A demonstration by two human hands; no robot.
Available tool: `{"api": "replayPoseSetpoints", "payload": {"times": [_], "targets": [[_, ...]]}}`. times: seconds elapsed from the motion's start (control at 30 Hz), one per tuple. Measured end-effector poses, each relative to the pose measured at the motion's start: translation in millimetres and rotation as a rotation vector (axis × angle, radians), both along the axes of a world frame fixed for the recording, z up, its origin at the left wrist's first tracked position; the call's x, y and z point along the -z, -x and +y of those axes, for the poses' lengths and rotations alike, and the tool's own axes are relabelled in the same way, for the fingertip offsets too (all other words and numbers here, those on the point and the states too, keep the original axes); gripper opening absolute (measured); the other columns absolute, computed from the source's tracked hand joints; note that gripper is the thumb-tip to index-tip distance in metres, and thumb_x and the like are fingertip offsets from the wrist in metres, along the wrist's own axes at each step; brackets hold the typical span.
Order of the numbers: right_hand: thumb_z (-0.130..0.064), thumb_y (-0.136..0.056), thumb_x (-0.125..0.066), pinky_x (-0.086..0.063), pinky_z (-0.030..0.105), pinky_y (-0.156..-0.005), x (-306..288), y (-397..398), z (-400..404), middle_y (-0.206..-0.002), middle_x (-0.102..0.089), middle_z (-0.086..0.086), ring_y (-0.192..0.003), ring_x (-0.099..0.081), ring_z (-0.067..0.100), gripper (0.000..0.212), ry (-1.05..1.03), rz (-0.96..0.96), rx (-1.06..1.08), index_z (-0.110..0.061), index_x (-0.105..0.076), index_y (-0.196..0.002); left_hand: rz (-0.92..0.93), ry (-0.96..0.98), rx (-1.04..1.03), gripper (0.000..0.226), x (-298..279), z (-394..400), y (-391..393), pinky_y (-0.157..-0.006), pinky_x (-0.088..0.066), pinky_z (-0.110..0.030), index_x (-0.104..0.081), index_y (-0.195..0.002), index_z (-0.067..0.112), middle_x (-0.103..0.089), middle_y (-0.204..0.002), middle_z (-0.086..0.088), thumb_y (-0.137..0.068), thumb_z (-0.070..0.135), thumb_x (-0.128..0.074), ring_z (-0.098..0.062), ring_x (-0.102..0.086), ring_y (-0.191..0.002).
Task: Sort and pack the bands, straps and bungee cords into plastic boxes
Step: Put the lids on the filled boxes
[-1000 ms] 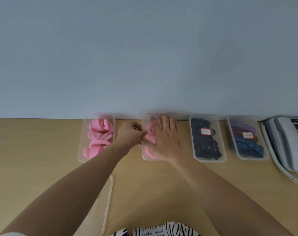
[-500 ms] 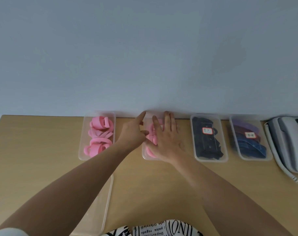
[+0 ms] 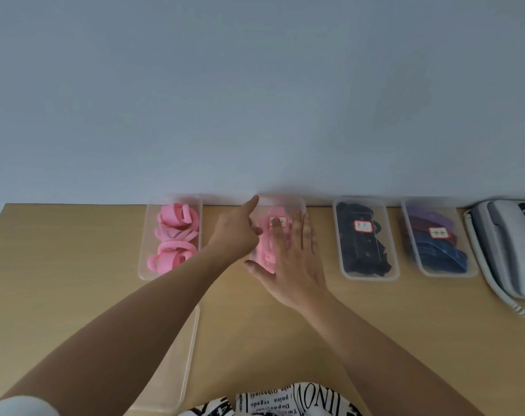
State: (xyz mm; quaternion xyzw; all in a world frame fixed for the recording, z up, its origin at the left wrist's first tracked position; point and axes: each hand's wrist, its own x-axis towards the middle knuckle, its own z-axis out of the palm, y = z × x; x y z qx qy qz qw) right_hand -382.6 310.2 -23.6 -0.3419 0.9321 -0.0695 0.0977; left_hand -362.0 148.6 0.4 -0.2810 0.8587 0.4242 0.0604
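Four clear plastic boxes stand in a row along the wall. The leftmost box (image 3: 144,267) is uncovered and holds pink bands (image 3: 177,232). The second box (image 3: 297,202) has a lid with a small label (image 3: 277,221) and pink bands inside. My right hand (image 3: 291,262) lies flat on that lid with straight fingers. My left hand (image 3: 237,232) hovers at the box's left edge, index finger stretched toward its far corner. A third lidded box (image 3: 366,238) holds black straps, and a fourth (image 3: 438,238) holds purple and blue ones.
A loose clear lid (image 3: 186,370) lies near the table's front edge, partly under my left forearm. A white desk phone (image 3: 510,244) with a coiled cord sits at the far right. The wooden table (image 3: 60,265) meets a plain wall behind the boxes.
My left hand's fingers have uncurled from a pinch at the lid's left edge, and its index finger now points at the far corner. My right hand slid back, uncovering the label.
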Motion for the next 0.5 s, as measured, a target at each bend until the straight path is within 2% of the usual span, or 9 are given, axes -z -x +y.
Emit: {"api": "replayPoseSetpoints", "payload": {"times": [0.13, 0.3, 0.43, 0.5], "targets": [[-0.094, -0.08, -0.01, 0.002, 0.05, -0.124, 3.7, -1.0, 1.5, -0.165, 0.009, 0.024, -0.152, 0.022, 0.035, 0.109, 0.015, 0.015, 0.012, -0.022, 0.004, -0.16, -0.006, 0.019, 0.012, 0.077, -1.3, 1.3, 1.4, -0.083, -0.059, -0.043, -0.033, -0.156, 0.029, -0.071, -0.083, -0.007, -0.087, 0.003, -0.057, -0.017, -0.066, -0.081], [-0.093, -0.081, -0.018, -0.008, 0.054, -0.124, 4.8, -1.1, 0.1, -0.165, 0.001, 0.028, -0.153, 0.012, 0.04, 0.109, 0.021, 0.042, 0.017, -0.02, -0.002, -0.16, -0.012, 0.047, 0.006, 0.078, 1.0, 1.0, 4.3, -0.08, -0.06, -0.041, -0.035, -0.155, 0.031, -0.067, -0.08, -0.004, -0.088, 0.005, -0.064, -0.012, -0.065, -0.075], [-0.092, -0.081, -0.019, -0.003, 0.052, -0.124, 5.6, -1.1, 0.7, -0.165, 0.0, 0.028, -0.153, 0.011, 0.041, 0.108, 0.026, 0.046, 0.018, -0.02, -0.002, -0.16, -0.01, 0.046, 0.003, 0.077, 2.6, -0.8, 3.9, -0.076, -0.058, -0.033, -0.035, -0.155, 0.033, -0.067, -0.076, 0.001, -0.088, 0.006, -0.063, -0.007, -0.065, -0.072], [-0.092, -0.081, -0.018, -0.002, 0.052, -0.123, 5.0, -1.1, 1.2, -0.165, 0.001, 0.028, -0.153, 0.011, 0.042, 0.108, 0.021, 0.044, 0.008, -0.021, 0.002, -0.16, -0.021, 0.056, 0.013, 0.073, 1.1, 1.2, 1.4, -0.073, -0.055, -0.031, -0.034, -0.155, 0.034, -0.067, -0.077, 0.0, -0.092, 0.01, -0.062, -0.009, -0.065, -0.071]]}}
